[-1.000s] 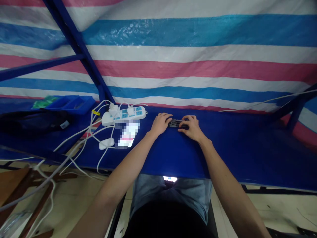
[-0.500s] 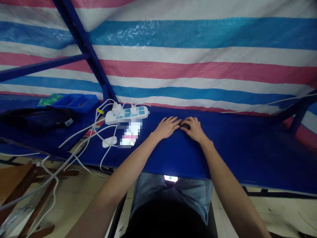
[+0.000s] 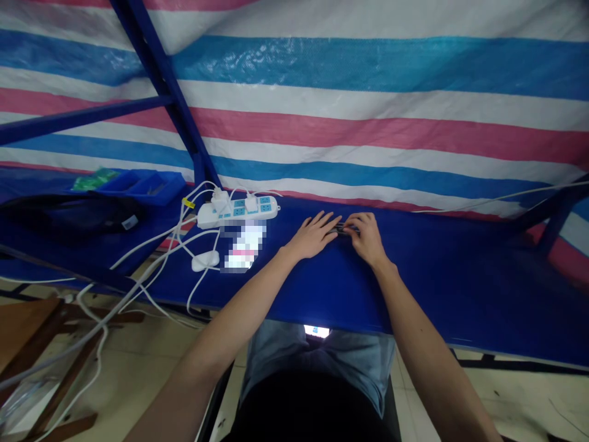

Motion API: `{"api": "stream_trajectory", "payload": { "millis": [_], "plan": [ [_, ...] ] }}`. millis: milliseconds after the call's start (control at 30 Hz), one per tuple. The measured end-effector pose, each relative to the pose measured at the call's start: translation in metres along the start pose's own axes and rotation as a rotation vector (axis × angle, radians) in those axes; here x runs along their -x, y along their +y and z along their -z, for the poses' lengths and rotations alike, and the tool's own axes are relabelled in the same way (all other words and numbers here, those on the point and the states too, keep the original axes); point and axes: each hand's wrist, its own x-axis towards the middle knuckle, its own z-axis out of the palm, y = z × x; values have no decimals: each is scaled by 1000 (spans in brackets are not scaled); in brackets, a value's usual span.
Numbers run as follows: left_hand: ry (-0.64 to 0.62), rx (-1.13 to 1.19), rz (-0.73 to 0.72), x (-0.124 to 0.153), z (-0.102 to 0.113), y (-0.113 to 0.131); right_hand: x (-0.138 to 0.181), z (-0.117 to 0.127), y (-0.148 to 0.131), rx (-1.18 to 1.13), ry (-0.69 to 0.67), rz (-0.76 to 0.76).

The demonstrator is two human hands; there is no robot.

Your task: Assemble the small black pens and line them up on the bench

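Note:
Both my hands rest on the blue table [image 3: 414,282] near its far side. My left hand [image 3: 314,234] lies flat with fingers stretched out, its fingertips touching a small dark object [image 3: 343,229]. My right hand [image 3: 367,237] has its fingers curled and pinched on the same dark object from the right. The object is mostly hidden between the hands, and I cannot make out what it is.
A white power strip [image 3: 238,211] with plugs and white cables [image 3: 151,264] lies left of my hands, with a white adapter [image 3: 205,261] nearby. Blue bins [image 3: 145,183] and a black bag [image 3: 64,215] sit far left. A striped tarp [image 3: 350,104] and blue frame [image 3: 170,104] stand behind.
My hands have closed in on the dark object, which shows less now. My left fingers have stretched out flat. The view has shifted slightly.

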Motion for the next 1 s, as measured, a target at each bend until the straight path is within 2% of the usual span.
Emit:
{"api": "stream_trajectory", "payload": {
  "millis": [100, 233, 333, 533, 767, 1000],
  "plan": [
    [153, 28, -88, -1, 6, -4, -2, 4, -3, 4, -11, -25],
    [267, 49, -96, -1, 13, -7, -2, 2, -11, 13, -176, 13],
    [251, 49, -72, -1, 14, -6, -2, -1, -16, 48, -232, 27],
    [183, -5, -19, 0, 13, -3, -2, -1, -20, 111, -164, 51],
    [283, 144, 31, 1, 12, -7, -1, -4, -19, 23, -154, -5],
    [248, 111, 42, -3, 11, -8, -1, -7, -22, 15, -83, -35]
  ]
}}
